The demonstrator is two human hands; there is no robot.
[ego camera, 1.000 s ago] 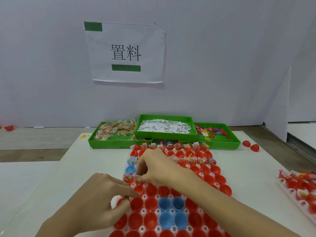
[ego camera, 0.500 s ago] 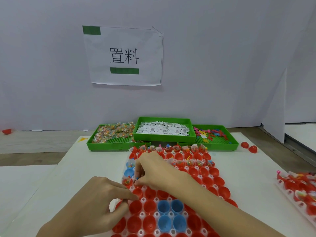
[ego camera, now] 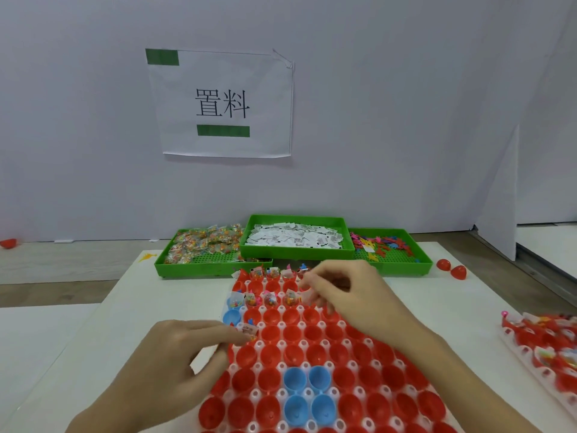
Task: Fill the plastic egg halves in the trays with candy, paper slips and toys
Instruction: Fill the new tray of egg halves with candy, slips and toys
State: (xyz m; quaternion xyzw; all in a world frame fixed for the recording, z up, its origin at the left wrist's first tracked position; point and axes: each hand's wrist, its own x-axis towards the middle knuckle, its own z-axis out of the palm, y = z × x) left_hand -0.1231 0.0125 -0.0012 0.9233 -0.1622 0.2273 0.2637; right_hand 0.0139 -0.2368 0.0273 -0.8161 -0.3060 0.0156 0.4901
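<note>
Here, left hand (ego camera: pixel 175 354) at egg tray (ego camera: pixel 312 367) left edge, seemingly pinching candy (ego camera: pixel 249 331)

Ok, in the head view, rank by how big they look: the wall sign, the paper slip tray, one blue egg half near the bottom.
1. wall sign, largest by far.
2. paper slip tray, clearly smaller in the picture.
3. blue egg half, smallest, even though it sits nearest the camera.
</note>
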